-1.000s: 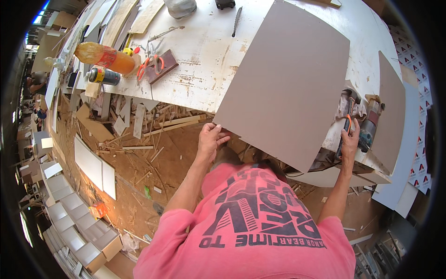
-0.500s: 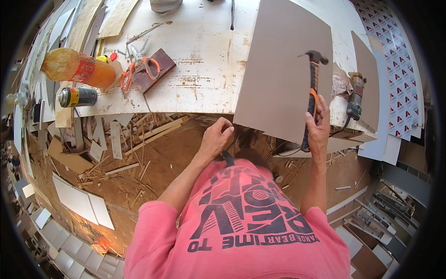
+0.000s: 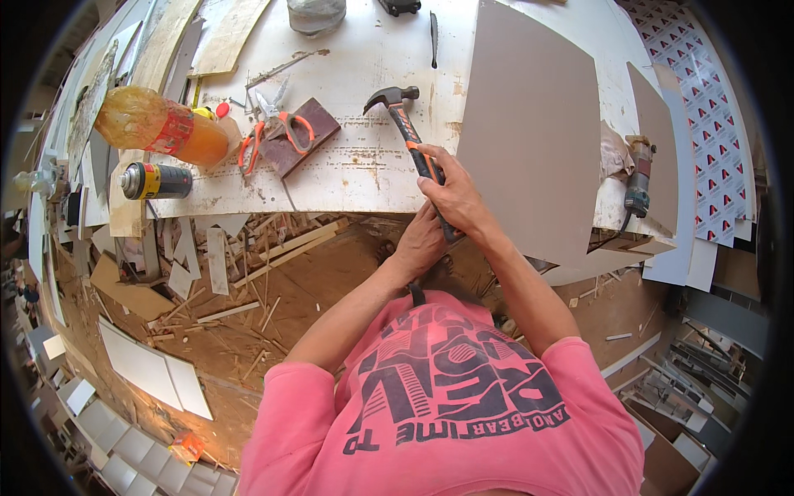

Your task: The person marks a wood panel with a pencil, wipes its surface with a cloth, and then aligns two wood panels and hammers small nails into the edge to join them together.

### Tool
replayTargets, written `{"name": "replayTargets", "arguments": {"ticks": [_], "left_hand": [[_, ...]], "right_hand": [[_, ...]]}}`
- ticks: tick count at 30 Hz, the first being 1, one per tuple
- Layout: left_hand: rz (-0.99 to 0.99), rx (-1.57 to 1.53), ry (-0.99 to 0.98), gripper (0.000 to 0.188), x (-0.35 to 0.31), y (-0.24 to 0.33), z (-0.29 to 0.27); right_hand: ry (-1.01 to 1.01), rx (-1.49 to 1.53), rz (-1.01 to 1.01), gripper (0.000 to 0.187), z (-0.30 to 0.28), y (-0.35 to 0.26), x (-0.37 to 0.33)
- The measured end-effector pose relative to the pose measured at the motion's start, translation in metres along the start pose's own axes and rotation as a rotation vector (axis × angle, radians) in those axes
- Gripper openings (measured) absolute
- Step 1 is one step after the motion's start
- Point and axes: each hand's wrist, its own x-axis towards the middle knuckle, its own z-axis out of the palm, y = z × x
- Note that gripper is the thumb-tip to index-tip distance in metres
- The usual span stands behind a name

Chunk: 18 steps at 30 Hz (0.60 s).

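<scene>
My right hand (image 3: 453, 197) is wrapped round the black and orange handle of a claw hammer (image 3: 405, 126). The hammer's head points away from me, over the white worktable (image 3: 372, 58), with its claw to the left. Just below, my left hand (image 3: 422, 245) is closed, its fingertips close to the handle's lower end and partly hidden by my right hand. Whether anything is in its fingers I cannot make out. A grey-brown panel (image 3: 533, 116) lies on the table to the right of the hammer, overhanging the near edge.
Orange-handled scissors (image 3: 299, 132) rest on a dark red block (image 3: 313, 120). Left of them lie a bottle of orange liquid (image 3: 169, 132) and a spray can (image 3: 157, 181). A corded power tool (image 3: 638, 178) sits at the right. Wood scraps (image 3: 273, 252) litter the floor.
My right hand has swung the hammer leftward, from above the panel to beside it, tilting its head left. My left hand has moved slightly right and down, and the two hands have come together.
</scene>
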Motion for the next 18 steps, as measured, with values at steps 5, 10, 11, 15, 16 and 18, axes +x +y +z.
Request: {"name": "replayTargets", "arguments": {"ticks": [5,10,11,15,16,18], "left_hand": [[-0.043,-0.125,-0.149,0.042,-0.001,-0.012,0.007],[0.104,0.175,-0.154,0.045,0.007,0.0,0.0],[0.053,0.154,-0.208,0.045,0.009,0.001,-0.002],[0.127,0.356,-0.226,0.05,0.014,0.003,-0.008],[0.201,0.468,-0.169,0.052,0.016,0.007,-0.01],[0.199,0.417,-0.212,0.046,0.017,0.008,-0.009]], "right_hand": [[0.022,-0.022,-0.006,0.052,0.021,0.001,0.02],[0.014,-0.049,-0.068,0.052,0.029,0.012,0.039],[0.017,-0.095,-0.075,0.05,0.022,0.005,0.035],[0.188,0.109,-0.087,0.041,-0.03,0.018,-0.004],[0.233,0.184,-0.008,0.038,-0.046,0.025,-0.023],[0.347,0.322,0.104,0.035,-0.071,0.05,-0.068]]}}
